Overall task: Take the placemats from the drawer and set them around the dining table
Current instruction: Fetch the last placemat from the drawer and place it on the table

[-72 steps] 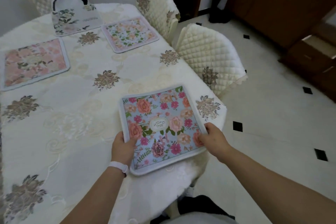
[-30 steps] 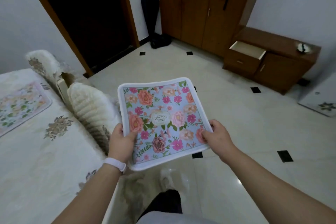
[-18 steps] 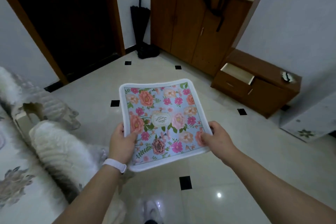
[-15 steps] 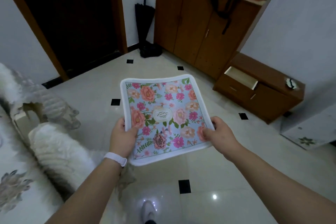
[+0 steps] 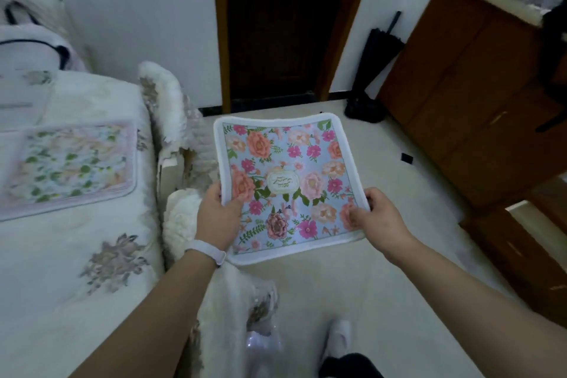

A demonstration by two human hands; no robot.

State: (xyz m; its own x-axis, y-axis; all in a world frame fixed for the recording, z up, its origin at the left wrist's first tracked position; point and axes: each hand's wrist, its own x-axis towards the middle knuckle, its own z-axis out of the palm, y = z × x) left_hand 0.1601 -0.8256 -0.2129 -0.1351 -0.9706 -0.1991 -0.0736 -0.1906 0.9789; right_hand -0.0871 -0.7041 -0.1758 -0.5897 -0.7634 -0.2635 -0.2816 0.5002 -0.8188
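A blue floral placemat (image 5: pixel 287 184) with a white border hangs in the air over the floor, level in front of me. My left hand (image 5: pixel 218 215) grips its left edge and my right hand (image 5: pixel 376 216) grips its right edge. The dining table (image 5: pixel 55 270), under a cream embroidered cloth, lies to my left. A pale floral placemat (image 5: pixel 69 163) lies flat on the table near its right edge.
White quilted chairs (image 5: pixel 181 138) stand along the table's right side, one close by my left arm (image 5: pixel 236 301). A dark doorway (image 5: pixel 285 24) is straight ahead, a black umbrella (image 5: pixel 372 70) beside it. Brown wooden cabinets (image 5: pixel 478 86) line the right. A white bag (image 5: pixel 33 49) sits on the table's far end.
The placemat was lifted off the table and carried away in both hands. The view has swung back left, so the table and the pale placemat are in sight again.
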